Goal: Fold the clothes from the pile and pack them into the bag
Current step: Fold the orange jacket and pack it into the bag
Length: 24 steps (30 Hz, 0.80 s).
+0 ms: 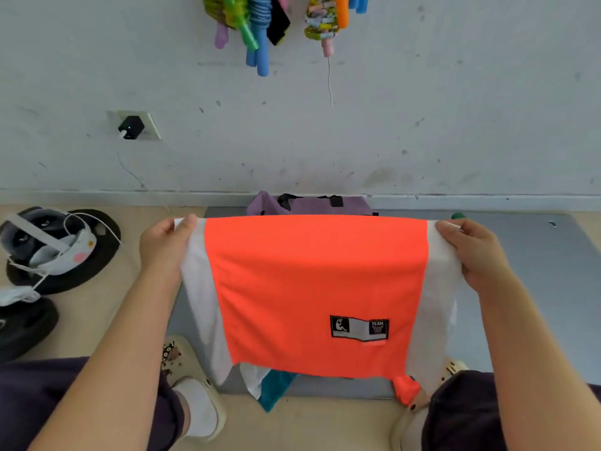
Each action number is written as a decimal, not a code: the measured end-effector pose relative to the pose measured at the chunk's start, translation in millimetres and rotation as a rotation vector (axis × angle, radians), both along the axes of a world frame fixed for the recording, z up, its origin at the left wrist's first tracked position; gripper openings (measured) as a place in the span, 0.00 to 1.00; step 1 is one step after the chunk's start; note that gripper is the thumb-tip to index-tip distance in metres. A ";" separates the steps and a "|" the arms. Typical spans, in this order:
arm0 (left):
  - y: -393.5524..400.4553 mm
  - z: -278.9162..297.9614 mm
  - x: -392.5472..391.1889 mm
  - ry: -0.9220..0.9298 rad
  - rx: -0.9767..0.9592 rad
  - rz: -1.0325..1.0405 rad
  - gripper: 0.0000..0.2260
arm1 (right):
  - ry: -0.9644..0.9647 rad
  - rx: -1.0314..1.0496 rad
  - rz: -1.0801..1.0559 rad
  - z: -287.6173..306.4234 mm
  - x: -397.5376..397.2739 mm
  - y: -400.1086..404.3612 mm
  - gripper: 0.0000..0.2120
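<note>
An orange-and-white garment point(315, 288) is held up and stretched wide above a grey mat point(533, 255) on the floor. Its top left corner is pinched by the left hand point(166, 242), its top right corner by the right hand point(471, 252). A black patch point(359, 327) is seen low on the orange panel, and the word "TEAM" can be read over a basketball-net drawing; the smaller print is too blurred to read. The lower hem hangs free, with a teal cloth point(276, 390) showing beneath it at the mat's near edge. A purple bag point(309, 205) with black straps is set against the wall, just behind the garment's top edge. Open mat is left to the right. Dark round objects point(65, 252) with white cords are lying to the left. Colourful ropes point(257, 24) are hung on the wall above.
</note>
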<state>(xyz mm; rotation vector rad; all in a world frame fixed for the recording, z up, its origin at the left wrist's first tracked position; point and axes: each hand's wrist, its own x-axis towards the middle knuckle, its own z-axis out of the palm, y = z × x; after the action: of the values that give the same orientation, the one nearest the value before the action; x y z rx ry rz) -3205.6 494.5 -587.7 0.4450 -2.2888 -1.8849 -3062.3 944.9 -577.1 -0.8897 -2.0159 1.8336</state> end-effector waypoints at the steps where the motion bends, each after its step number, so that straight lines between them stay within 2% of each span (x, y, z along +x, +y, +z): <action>1: 1.0 -5.5 -3.3 -0.023 -0.085 -0.021 0.11 | -0.018 -0.001 0.002 -5.1 -1.3 2.2 0.03; 3: 4.0 -15.8 -9.8 -0.080 -0.233 -0.116 0.07 | -0.065 0.051 0.011 -17.9 -5.7 6.9 0.06; 6: 6.3 -28.2 -21.9 -0.104 -0.319 -0.155 0.13 | -0.115 0.148 -0.013 -34.8 -12.9 10.0 0.06; 10: 10.7 -34.6 -33.3 -0.087 -0.161 -0.097 0.09 | -0.090 0.148 -0.093 -42.7 -20.2 12.2 0.06; 14: 13.9 -48.3 -26.9 -0.110 0.017 -0.132 0.06 | -0.080 -0.036 -0.131 -56.7 -11.7 10.4 0.03; 16: 11.5 -74.8 -14.5 -0.181 0.114 -0.139 0.06 | -0.109 -0.161 -0.111 -78.2 -1.0 4.4 0.05; 19: 6.3 -134.4 14.9 -0.373 0.179 -0.001 0.11 | -0.231 -0.339 -0.150 -128.2 22.0 -9.2 0.08; 21: 4.6 -173.3 37.1 -0.516 0.092 0.101 0.14 | -0.358 -0.394 -0.237 -165.5 39.9 -21.3 0.10; 24: 2.8 -217.3 66.3 -0.658 -0.134 0.039 0.15 | -0.533 -0.339 -0.244 -212.7 61.6 -38.5 0.08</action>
<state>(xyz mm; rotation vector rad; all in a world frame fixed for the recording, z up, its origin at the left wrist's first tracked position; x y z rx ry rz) -3139.3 497.3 -805.0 1.2317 -2.7298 -1.7235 -3000.7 906.4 -789.8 -1.7976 -1.7612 1.9729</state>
